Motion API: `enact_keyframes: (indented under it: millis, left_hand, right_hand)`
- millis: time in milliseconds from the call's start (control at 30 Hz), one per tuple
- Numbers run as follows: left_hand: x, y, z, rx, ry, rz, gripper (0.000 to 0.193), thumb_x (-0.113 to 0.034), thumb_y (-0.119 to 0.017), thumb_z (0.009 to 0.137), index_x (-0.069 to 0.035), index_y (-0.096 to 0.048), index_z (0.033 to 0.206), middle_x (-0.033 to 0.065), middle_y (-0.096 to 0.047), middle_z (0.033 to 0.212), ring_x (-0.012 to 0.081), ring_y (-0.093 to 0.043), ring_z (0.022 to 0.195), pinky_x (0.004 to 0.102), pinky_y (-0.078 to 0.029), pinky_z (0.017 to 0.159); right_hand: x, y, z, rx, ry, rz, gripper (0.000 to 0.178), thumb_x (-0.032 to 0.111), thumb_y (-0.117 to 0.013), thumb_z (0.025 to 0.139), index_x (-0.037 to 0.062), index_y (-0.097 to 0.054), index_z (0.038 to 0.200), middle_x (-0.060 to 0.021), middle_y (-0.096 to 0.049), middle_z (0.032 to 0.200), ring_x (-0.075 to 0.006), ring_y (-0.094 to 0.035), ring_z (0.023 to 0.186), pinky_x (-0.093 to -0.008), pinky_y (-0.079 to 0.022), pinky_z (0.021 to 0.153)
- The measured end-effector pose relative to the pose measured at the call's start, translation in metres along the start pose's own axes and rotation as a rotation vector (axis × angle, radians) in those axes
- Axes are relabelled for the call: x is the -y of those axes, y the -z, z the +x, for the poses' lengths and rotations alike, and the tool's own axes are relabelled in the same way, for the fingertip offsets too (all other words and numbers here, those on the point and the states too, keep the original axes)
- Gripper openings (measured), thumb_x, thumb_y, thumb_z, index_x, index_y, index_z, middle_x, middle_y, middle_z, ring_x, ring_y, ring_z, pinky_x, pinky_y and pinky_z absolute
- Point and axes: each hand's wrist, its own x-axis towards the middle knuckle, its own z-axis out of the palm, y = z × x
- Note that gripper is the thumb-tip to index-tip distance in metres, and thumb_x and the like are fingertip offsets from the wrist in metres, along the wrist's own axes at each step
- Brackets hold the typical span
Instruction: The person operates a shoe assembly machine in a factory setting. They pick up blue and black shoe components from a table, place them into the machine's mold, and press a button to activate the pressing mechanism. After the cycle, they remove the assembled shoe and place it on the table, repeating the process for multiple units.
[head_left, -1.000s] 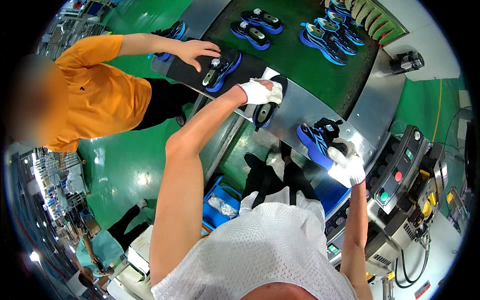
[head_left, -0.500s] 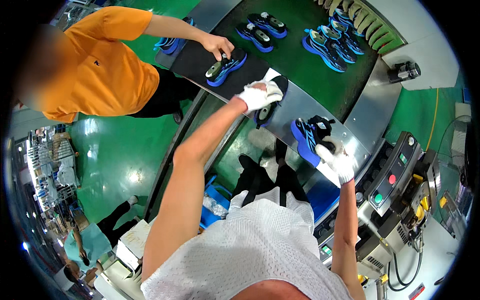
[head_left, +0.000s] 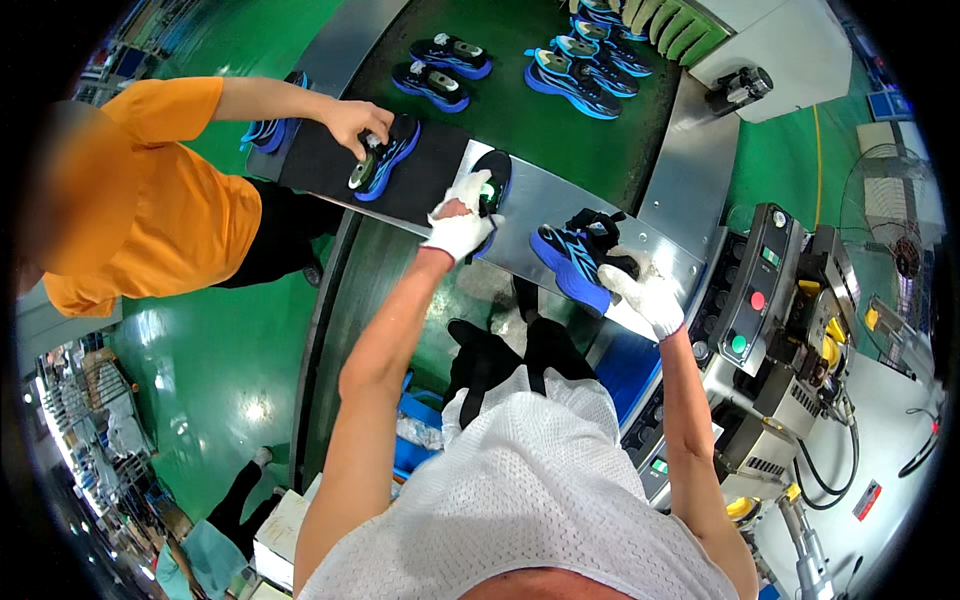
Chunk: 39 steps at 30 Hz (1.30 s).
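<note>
My left hand (head_left: 462, 218), in a white glove, grips the near-left side of a black sneaker with a blue sole (head_left: 493, 172); the glove hides much of its middle. That shoe lies on the metal ledge at the belt's near side. My right hand (head_left: 648, 297), also gloved, has its fingers on the collar end of a second sneaker (head_left: 574, 262). This one is tipped on its side, its blue striped side and thick blue sole toward me. To the left, a co-worker's bare hand (head_left: 362, 125) touches another black and blue sneaker (head_left: 388, 160) on a black mat.
Several more sneakers (head_left: 575, 80) lie on the green belt (head_left: 500, 112) beyond the ledge (head_left: 625, 228). A control panel with red and green buttons (head_left: 752, 300) stands at my right. A blue bin (head_left: 415, 430) sits low by my legs. A co-worker in orange (head_left: 180, 190) stands left.
The whole view has swung, so the scene sits further left. My left hand has slid from the top of its shoe to the near-left side. My right hand stays at the other shoe.
</note>
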Motion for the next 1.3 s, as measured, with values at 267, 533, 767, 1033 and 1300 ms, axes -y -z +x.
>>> enact_keyframes:
  millis: [267, 533, 767, 1033, 1300]
  left_hand:
    - [0.003, 0.011, -0.006, 0.024, 0.453, -0.07, 0.057, -0.031, -0.078, 0.08, -0.01, -0.057, 0.129, 0.0215, -0.069, 0.112, 0.0398, -0.069, 0.101, 0.0485, -0.056, 0.086]
    - [-0.119, 0.062, -0.168, -0.463, 0.449, -0.34, 0.062, -0.033, -0.078, 0.086, -0.005, -0.052, 0.134, 0.0234, -0.066, 0.122, 0.0404, -0.067, 0.111, 0.0452, -0.054, 0.096]
    - [-0.259, 0.073, -0.365, -1.225, 0.922, -0.221, 0.061, -0.026, -0.085, 0.082, -0.005, -0.058, 0.132, 0.0155, -0.068, 0.121, 0.0261, -0.067, 0.112, 0.0371, -0.053, 0.097]
    - [-0.367, 0.065, -0.544, -2.004, 1.458, 0.306, 0.057, -0.014, -0.083, 0.08, -0.002, -0.059, 0.13, 0.014, -0.065, 0.119, 0.0228, -0.064, 0.107, 0.0379, -0.052, 0.097]
    - [-0.363, 0.067, -0.725, -2.326, 1.72, 0.524, 0.056, -0.019, -0.081, 0.089, -0.003, -0.053, 0.135, 0.0145, -0.065, 0.116, 0.0213, -0.064, 0.1, 0.0365, -0.051, 0.092]
  right_hand:
    - [0.019, 0.005, -0.02, -0.122, 0.194, -0.401, 0.049, 0.028, -0.079, 0.088, 0.0022, -0.066, 0.128, -0.0161, -0.068, 0.129, -0.0279, -0.063, 0.121, -0.0392, -0.046, 0.107]
    - [0.024, 0.023, -0.002, 0.054, 0.197, -0.715, 0.065, 0.049, -0.077, 0.089, 0.0011, -0.063, 0.13, -0.017, -0.064, 0.12, -0.0297, -0.063, 0.108, -0.0415, -0.051, 0.094]
    - [0.127, -0.071, 0.007, 0.741, 0.778, -0.606, 0.037, 0.03, -0.083, 0.08, 0.0026, -0.07, 0.1, -0.0187, -0.068, 0.095, -0.035, -0.063, 0.094, -0.0454, -0.049, 0.086]
    - [0.217, -0.257, -0.124, 1.391, 1.429, -0.444, 0.037, 0.032, -0.085, 0.075, -0.0009, -0.069, 0.082, -0.0158, -0.07, 0.085, -0.0324, -0.071, 0.079, -0.0415, -0.054, 0.072]
    - [0.237, -0.462, -0.311, 1.744, 1.765, -0.045, 0.036, 0.028, -0.086, 0.077, -0.0002, -0.066, 0.084, -0.0168, -0.069, 0.087, -0.0341, -0.07, 0.08, -0.0411, -0.056, 0.071]
